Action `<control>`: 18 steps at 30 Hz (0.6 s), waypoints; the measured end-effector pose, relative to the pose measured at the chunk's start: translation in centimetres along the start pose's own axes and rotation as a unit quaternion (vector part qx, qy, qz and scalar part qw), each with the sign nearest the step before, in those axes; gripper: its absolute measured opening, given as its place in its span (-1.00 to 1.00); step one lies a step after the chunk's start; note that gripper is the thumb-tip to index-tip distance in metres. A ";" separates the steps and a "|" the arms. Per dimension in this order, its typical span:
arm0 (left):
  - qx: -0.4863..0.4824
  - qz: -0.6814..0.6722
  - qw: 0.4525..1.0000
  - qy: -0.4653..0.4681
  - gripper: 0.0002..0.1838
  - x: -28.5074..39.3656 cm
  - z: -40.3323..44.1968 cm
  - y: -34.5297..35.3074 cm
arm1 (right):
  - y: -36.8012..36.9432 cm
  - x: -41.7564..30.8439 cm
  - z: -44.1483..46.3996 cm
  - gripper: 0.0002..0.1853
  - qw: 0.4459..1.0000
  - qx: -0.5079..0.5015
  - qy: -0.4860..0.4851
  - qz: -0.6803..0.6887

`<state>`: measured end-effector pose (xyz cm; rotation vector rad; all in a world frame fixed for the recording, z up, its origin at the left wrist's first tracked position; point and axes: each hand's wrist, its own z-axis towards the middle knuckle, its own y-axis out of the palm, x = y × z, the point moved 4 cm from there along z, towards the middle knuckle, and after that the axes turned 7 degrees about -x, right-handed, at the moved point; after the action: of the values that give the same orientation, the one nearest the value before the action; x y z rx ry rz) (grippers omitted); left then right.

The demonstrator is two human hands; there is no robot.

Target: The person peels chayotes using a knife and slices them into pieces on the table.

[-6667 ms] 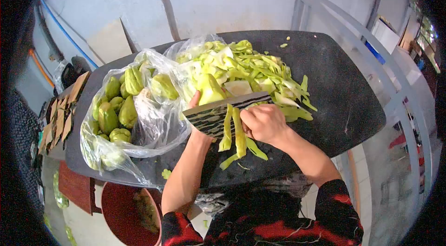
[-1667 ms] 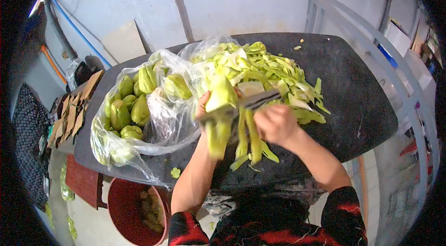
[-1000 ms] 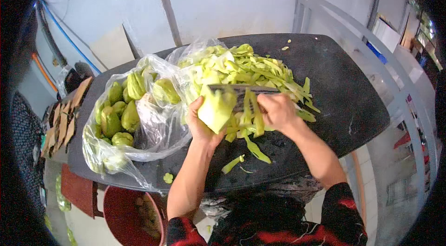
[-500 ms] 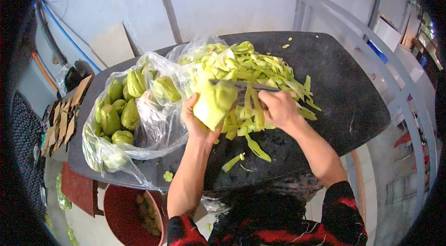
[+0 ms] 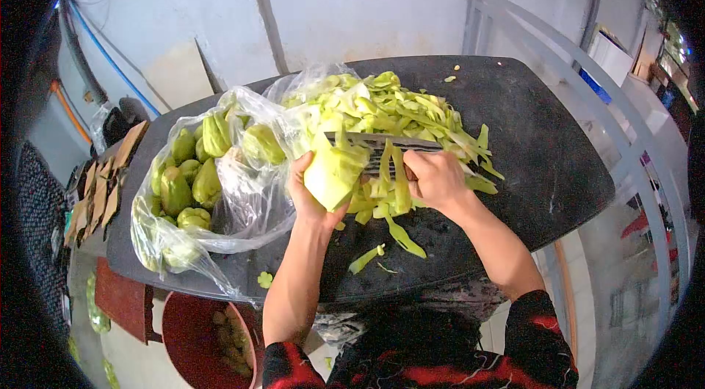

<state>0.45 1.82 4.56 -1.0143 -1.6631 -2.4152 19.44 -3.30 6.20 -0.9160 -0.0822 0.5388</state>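
Note:
My left hand is wrapped around a pale green, largely peeled chayote above the table. Closed on a knife, my right hand covers its handle. The dark blade of the knife points left and meets the chayote's upper right side. Strips of green peel hang by the blade. Behind both hands spreads a large heap of peelings. Left of my left hand, a clear plastic bag lies open with several unpeeled chayotes in it.
The black table has rounded corners and a few loose scraps near its front edge. Below its left front stands a dark red bucket with some produce inside. A grey metal rail runs along the right, and a pale wall rises behind.
The knife blade has shifted slightly down and right, close against the chayote. The chayote has turned a little in my left hand. The bag and peel heap look the same.

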 end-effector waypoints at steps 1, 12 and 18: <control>0.000 0.002 1.000 0.000 -0.46 -0.1 -0.2 0.0 | -0.5 -0.6 0.1 -0.80 1.000 0.001 0.000 0.001; -0.004 -0.051 0.999 0.014 -0.48 -0.2 0.5 -0.5 | -0.7 2.7 0.4 -0.89 0.992 -0.023 0.125 0.005; -0.009 -0.058 0.998 0.019 -0.38 0.0 0.7 -1.7 | -0.9 -4.4 0.0 -0.77 0.987 0.040 -0.149 0.034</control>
<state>0.16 3.16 3.27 -0.8932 -1.7365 -2.5079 15.98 -5.85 7.52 -0.7578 -0.2987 0.7350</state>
